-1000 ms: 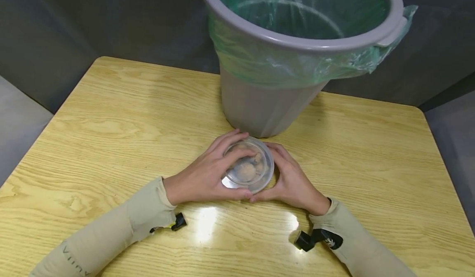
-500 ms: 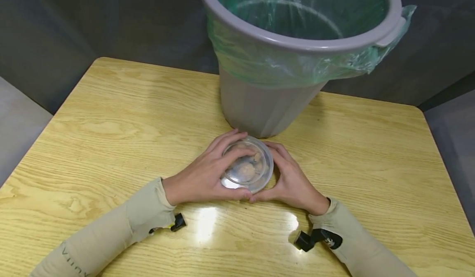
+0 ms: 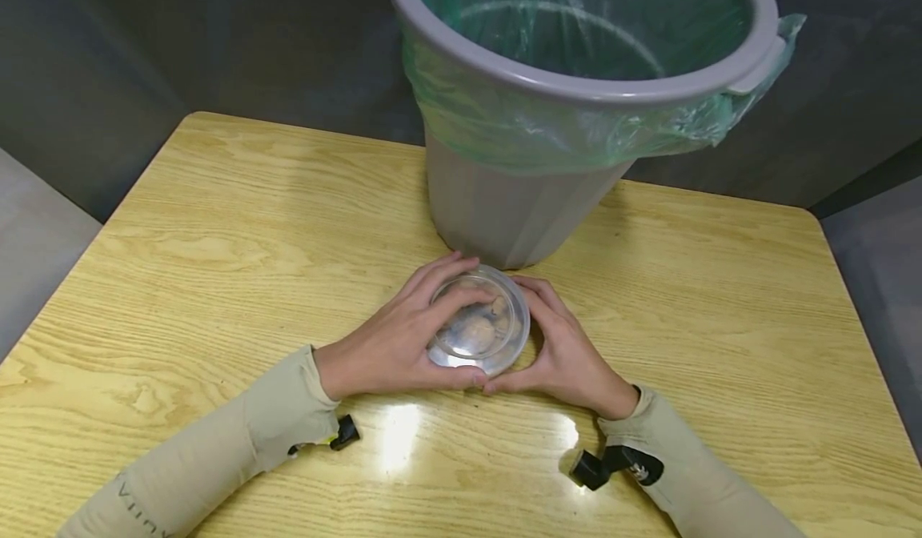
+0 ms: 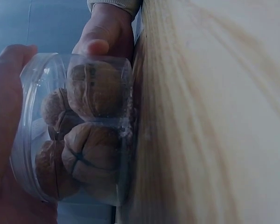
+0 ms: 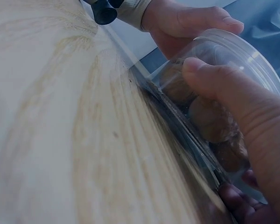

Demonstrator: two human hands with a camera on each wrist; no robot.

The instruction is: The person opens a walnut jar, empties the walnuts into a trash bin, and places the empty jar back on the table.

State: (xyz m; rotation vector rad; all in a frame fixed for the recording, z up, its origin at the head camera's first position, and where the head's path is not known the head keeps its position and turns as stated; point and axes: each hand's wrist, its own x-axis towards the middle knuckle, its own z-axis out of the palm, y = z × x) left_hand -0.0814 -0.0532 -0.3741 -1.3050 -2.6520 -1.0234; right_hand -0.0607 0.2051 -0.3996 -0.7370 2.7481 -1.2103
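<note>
A clear round plastic tub (image 3: pixel 504 354) with a transparent lid (image 4: pixel 25 140) stands at the middle of the table, close in front of the bin. Several whole walnuts (image 4: pixel 93 149) show through its side in the left wrist view. My left hand (image 3: pixel 403 342) grips it from the left at the lid, thumb on the near rim and fingers spread over the top and far edge. From the right, my right hand (image 3: pixel 565 354) curls round the tub's wall, its thumb (image 5: pixel 214 79) pressed on the side below the lid. The two thumb tips meet at the near side.
A tall grey bin (image 3: pixel 504 202) lined with a green plastic bag (image 3: pixel 533 134) stands behind the tub, its wide mouth above. The wooden table (image 3: pixel 216 266) has rounded far corners, with dark panels (image 3: pixel 302 42) beyond. Black wrist cameras (image 3: pixel 591 470) jut from both sleeves.
Both hands keep their hold on the tub, which stays in the same place. Only a very slight shift of the whole view shows.
</note>
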